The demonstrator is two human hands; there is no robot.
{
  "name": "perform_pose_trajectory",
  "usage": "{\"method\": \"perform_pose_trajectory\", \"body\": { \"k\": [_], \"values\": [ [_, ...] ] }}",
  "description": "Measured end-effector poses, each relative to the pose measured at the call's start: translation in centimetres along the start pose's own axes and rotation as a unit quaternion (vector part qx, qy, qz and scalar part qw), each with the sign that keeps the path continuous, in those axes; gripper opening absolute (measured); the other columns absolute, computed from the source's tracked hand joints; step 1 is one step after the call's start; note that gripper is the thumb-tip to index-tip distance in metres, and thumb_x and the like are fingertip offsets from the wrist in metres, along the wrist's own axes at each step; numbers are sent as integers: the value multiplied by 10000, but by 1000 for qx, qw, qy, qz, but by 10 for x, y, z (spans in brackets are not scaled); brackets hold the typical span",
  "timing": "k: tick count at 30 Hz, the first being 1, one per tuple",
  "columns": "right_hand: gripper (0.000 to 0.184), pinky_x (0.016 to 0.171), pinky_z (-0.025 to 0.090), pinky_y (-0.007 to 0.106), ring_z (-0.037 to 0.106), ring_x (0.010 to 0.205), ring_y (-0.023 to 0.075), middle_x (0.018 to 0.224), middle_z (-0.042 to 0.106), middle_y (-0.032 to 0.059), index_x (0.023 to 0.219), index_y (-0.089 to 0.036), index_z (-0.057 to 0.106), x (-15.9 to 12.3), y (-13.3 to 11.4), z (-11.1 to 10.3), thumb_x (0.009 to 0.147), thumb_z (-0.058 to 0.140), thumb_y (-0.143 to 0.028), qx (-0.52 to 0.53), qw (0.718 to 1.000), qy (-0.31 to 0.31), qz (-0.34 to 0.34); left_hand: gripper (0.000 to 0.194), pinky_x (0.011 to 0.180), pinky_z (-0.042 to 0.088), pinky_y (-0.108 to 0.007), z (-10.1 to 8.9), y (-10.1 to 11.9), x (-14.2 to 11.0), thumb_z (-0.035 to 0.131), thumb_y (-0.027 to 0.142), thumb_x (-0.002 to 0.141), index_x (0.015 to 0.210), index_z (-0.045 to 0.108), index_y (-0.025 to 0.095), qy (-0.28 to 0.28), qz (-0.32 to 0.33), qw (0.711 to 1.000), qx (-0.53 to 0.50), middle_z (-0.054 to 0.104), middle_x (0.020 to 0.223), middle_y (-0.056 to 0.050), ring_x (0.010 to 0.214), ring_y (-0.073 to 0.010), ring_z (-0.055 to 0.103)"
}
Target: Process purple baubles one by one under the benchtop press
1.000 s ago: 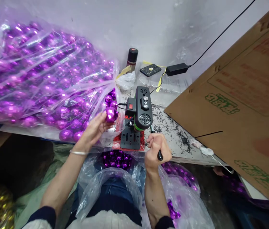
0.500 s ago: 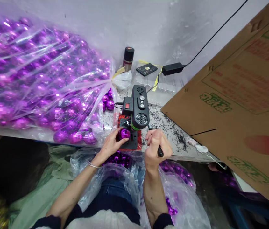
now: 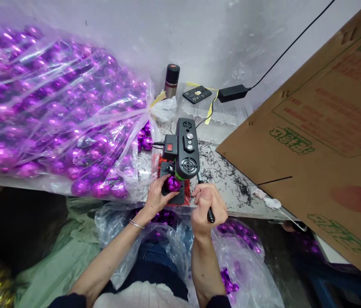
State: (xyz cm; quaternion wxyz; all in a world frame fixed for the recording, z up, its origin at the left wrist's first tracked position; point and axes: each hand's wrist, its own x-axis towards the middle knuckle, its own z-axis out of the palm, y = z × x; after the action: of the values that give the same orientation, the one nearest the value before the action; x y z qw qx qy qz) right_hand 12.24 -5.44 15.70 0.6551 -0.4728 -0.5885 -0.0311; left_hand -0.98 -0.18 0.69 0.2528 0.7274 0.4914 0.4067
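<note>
A shiny purple ball (image 3: 174,184) sits between the thumb and fingers of my left hand (image 3: 158,196). It is under the front end of a small black bench press (image 3: 187,147), above the press's dark base plate (image 3: 177,198). My right hand (image 3: 209,206) is wrapped round the black-tipped lever handle (image 3: 211,215) on the press's right side. The head of the press partly hides the top of the ball. A black switch box with a red switch (image 3: 169,147) is fixed to the press's left side.
A tied clear bag of purple balls (image 3: 55,111) fills the left. A flask (image 3: 171,80), a phone (image 3: 196,94) and a power adapter (image 3: 233,93) lie at the back. A cardboard box (image 3: 315,141) stands right. Black scraps (image 3: 228,175) litter the worktop. More bagged balls (image 3: 238,233) lie below the edge.
My left hand has moved right with the purple ball, bringing it closer under the press head. My right hand, still round the lever handle, has shifted slightly left and down.
</note>
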Motion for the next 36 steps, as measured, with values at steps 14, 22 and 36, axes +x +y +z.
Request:
{"method": "perform_pose_trajectory", "body": {
  "k": [14,22,36],
  "values": [
    [401,626,517,360,560,558,171,610,535,-25,712,-263,546,-67,46,12,1106,476,-291,-1,998,64,-22,614,1121,535,-499,6,-7,-11,873,447,951,1487,659,237,17,35,999,38,811,1340,-134,1229,-336,756],
    [405,578,486,362,515,529,158,630,565,-14,721,-264,518,-66,47,18,1121,462,-294,15,995,86,-40,622,1092,553,-497,6,-7,-11,868,472,951,1493,660,246,19,41,998,45,810,1326,-130,1216,-336,753],
    [434,662,516,319,585,522,107,640,540,-33,742,-256,448,-57,50,19,1162,341,-275,-28,995,62,-74,608,1122,534,-509,8,-9,-5,871,447,948,1478,663,231,11,31,999,24,807,1354,-142,1244,-339,752]
  ]
}}
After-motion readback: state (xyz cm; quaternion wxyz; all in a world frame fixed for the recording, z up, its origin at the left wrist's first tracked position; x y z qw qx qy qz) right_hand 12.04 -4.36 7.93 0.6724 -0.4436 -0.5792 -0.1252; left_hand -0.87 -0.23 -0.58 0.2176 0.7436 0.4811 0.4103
